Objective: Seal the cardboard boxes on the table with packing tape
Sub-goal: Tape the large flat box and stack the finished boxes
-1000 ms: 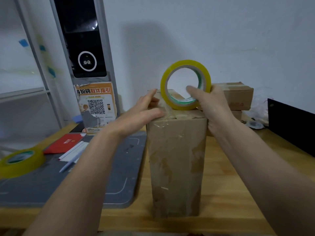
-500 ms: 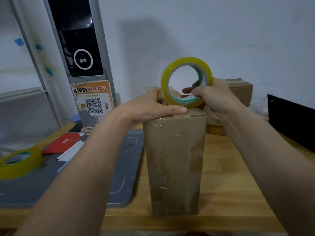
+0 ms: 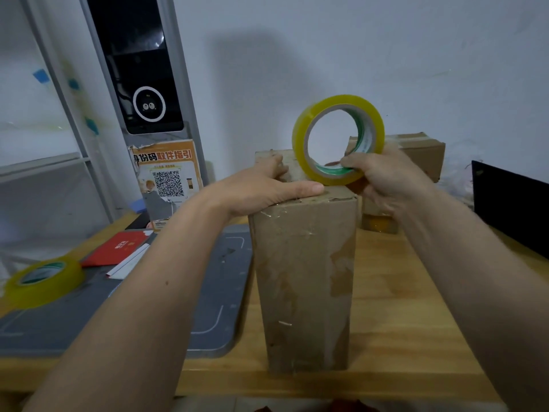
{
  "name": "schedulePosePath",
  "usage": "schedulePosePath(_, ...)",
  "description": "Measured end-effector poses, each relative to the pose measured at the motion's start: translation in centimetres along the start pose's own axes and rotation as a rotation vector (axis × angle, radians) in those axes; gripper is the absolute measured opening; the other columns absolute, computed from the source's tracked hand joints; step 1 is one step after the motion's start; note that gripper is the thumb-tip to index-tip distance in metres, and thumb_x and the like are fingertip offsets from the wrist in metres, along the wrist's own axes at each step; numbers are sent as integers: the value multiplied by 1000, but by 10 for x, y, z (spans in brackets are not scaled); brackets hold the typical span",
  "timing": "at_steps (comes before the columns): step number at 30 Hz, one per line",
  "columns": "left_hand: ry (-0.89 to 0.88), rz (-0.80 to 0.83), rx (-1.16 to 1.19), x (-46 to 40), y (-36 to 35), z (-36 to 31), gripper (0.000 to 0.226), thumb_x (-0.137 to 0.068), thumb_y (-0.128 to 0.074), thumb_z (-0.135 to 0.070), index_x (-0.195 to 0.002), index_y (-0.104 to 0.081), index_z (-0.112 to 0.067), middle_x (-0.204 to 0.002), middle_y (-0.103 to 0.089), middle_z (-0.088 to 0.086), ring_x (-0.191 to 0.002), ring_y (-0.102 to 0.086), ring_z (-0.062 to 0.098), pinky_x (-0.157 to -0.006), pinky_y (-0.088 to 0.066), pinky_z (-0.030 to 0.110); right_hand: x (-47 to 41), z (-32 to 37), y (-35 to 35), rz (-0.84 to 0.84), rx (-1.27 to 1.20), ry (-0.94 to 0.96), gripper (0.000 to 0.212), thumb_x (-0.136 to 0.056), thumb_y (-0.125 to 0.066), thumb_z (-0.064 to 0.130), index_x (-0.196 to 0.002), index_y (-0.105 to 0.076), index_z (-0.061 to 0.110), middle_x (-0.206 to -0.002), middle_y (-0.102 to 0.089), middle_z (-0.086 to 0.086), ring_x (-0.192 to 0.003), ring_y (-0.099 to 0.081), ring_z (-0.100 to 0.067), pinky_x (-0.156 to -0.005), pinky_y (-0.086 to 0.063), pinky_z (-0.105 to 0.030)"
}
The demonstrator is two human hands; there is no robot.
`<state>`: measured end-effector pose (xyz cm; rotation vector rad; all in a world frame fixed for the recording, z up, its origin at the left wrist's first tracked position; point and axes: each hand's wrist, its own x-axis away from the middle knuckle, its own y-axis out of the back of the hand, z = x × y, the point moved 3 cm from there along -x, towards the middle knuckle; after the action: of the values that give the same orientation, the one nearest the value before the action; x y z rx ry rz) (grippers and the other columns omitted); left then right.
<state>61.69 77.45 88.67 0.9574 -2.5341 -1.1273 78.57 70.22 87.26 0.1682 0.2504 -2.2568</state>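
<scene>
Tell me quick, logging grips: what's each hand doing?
Left hand: open, pressing the tall box top.
Right hand: gripping the tape roll.

Single head-worn, wide-angle view. Faces forward and slightly down over the tabletop (image 3: 395, 295), toward the wall (image 3: 356, 55). Close range.

A parcel pickup or packing room is suggested. Left of the fingers (image 3: 274, 169), a tall scanner kiosk (image 3: 136, 63) is stood against the white wall, and a QR-code pickup notice (image 3: 166, 176) is fixed below it. Worn cardboard boxes (image 3: 416, 153) are stacked beyond the fingers on a wooden table (image 3: 401, 292). A spare tape roll (image 3: 44, 281) is laid on a grey mat (image 3: 208, 292) far left.
</scene>
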Motion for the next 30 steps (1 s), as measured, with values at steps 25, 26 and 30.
schedulePosePath(25, 182, -117, 876, 3, -16, 30, 37, -81, -74, -28, -110, -68, -6, -84, -76, 6, -68, -72, 18, -66, -61, 31, 35, -98, 19, 16, -667, -275, 14, -94, -49, 5, -99, -61, 10, -86, -71, -10, -73, -69, -21, -69, -58, -32)
schedulePosePath(26, 189, -120, 925, 2, -17, 32, 26, -84, -72, -24, -103, -69, -7, -81, -76, 8, -65, -72, 19, -63, -61, 32, 38, -99, 11, 33, -674, -292, 12, -94, -50, 10, -95, -62, 11, -84, -70, -8, -77, -68, -21, -81, -55, -35)
schedulePosePath(30, 162, -176, 1027, 5, -17, 34, 16, -84, -71, -17, -95, -68, -6, -75, -75, 8, -60, -71, 18, -56, -61, 30, 40, -79, 2, 18, -592, -274, 18, -95, -50, 20, -94, -67, 12, -86, -71, -7, -85, -68, -24, -87, -53, -36)
